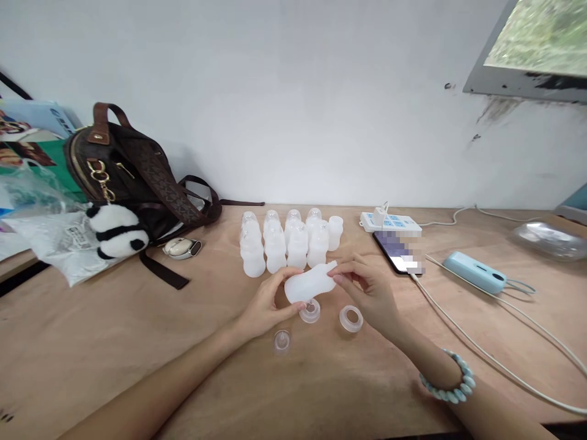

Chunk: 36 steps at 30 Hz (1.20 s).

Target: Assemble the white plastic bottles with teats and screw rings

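Note:
A frosted white baby bottle [308, 283] without a cap lies tilted in the air, its neck toward the right. My left hand [270, 302] is closed around its base end, thumb below and fingers above. With thumb and fingertips, my right hand [367, 287] pinches the bottle at its neck. Beneath it on the table are a clear ring with a nipple [310, 311], an open collar ring [351, 319] and a small clear dome-shaped piece [282, 341]. Behind my hands stand several capped baby bottles [276, 247] in two rows, with one uncapped bottle [335, 233] at their right end.
At left are a dark backpack [137, 159], a panda plush [120, 232], a plastic bag [55, 241] and a watch [195, 249]. At right lie a power strip [403, 225], a phone [397, 250], a blue power bank [474, 273], a white cable [468, 339] and clear packaging [548, 238].

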### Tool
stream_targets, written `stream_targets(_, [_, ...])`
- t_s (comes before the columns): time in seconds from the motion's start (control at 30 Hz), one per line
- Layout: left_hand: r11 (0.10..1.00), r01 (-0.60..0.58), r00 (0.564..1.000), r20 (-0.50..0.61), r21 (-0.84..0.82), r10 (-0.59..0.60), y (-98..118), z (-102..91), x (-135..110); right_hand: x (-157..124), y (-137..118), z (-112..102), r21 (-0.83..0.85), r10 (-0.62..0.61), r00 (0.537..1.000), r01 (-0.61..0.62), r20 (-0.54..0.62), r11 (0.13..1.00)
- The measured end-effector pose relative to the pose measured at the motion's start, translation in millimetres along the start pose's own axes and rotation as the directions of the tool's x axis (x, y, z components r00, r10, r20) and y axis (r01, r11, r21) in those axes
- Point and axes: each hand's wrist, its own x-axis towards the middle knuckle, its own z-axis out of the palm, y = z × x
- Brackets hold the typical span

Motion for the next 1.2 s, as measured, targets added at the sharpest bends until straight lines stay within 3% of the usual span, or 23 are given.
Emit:
stream_targets(0.1, [1.0, -0.014, 0.992, -0.124, 0.007, 0.015, 1.9, -2.0, -0.4, -2.8, 6.6, 4.4, 0.067, 0.114, 0.99, -0.108, -0.084, 0.992])
stream_targets(0.17, [1.0, -0.024, 0.975, -0.219, -0.012, 0.02, 1.1, -3.8, -0.6, -4.3, 9.0, 6.3, 0.001, 0.181, 0.983, -0.181, -0.039, 0.984])
stream_targets(0.23, [0.999, -0.027, 0.957, -0.29, -0.03, 0.017, -0.2, -5.3, -0.8, -6.8, 9.2, 9.3, -0.158, 0.193, 0.967, -0.167, 0.168, 0.973])
stream_targets(0.33, [0.999, -0.022, 0.944, -0.33, -0.048, 0.005, -0.6, -6.2, -0.8, -11.9, 5.7, 16.4, -0.383, 0.164, 0.839, 0.057, 0.519, 0.922])
stream_targets(0.43, [0.998, -0.011, 0.946, -0.325, -0.055, -0.007, 0.1, -5.6, -0.4, -15.1, 0.0, 20.7, -0.427, 0.134, 0.757, 0.205, 0.639, 0.881])
stream_targets(0.5, [0.999, -0.008, 0.948, -0.318, -0.053, -0.01, 0.1, -5.1, -0.1, -14.4, -3.0, 18.7, -0.282, 0.073, 0.77, 0.143, 0.633, 0.949])
stream_targets(0.57, [0.999, 0.0, 0.95, -0.312, -0.052, -0.016, -0.1, -4.9, 0.1, -11.6, -3.9, 12.7, -0.082, 0.033, 0.845, 0.013, 0.534, 0.997])
stream_targets(0.67, [0.999, 0.015, 0.95, -0.31, -0.047, -0.029, -0.3, -5.5, 0.0, -4.8, -0.9, 0.5, 0.111, 0.068, 0.979, -0.09, 0.191, 0.99])
stream_targets(0.73, [0.999, 0.013, 0.951, -0.307, -0.04, -0.024, 0.1, -5.9, -0.5, -0.1, 2.1, -6.5, 0.159, 0.099, 0.995, -0.096, -0.016, 0.983])
stream_targets(0.77, [0.999, 0.007, 0.954, -0.301, -0.037, -0.018, 0.6, -6.1, -0.8, 2.0, 3.2, -9.3, 0.165, 0.11, 0.992, -0.098, -0.064, 0.981])
stream_targets(0.83, [0.999, -0.009, 0.959, -0.282, -0.037, -0.002, 1.9, -6.2, -1.4, 5.1, 4.1, -12.8, 0.146, 0.113, 0.993, -0.105, -0.044, 0.984])
stream_targets(0.9, [0.999, -0.018, 0.967, -0.255, -0.049, 0.005, 3.5, -6.1, -1.7, 6.6, 3.4, -14.2, 0.117, 0.073, 0.996, -0.078, 0.046, 0.99])
stream_targets(1.0, [0.994, -0.001, 0.972, -0.234, -0.107, -0.024, 5.4, -5.9, -0.9, 7.5, 1.4, -13.9, 0.046, -0.065, 0.987, 0.059, 0.145, 0.997])
stream_targets(1.2, [0.938, 0.163, 0.964, -0.155, -0.305, -0.218, -1.9, -6.4, 1.4, 7.6, -2.1, -11.5, -0.105, -0.273, 0.935, 0.302, 0.228, 0.947])
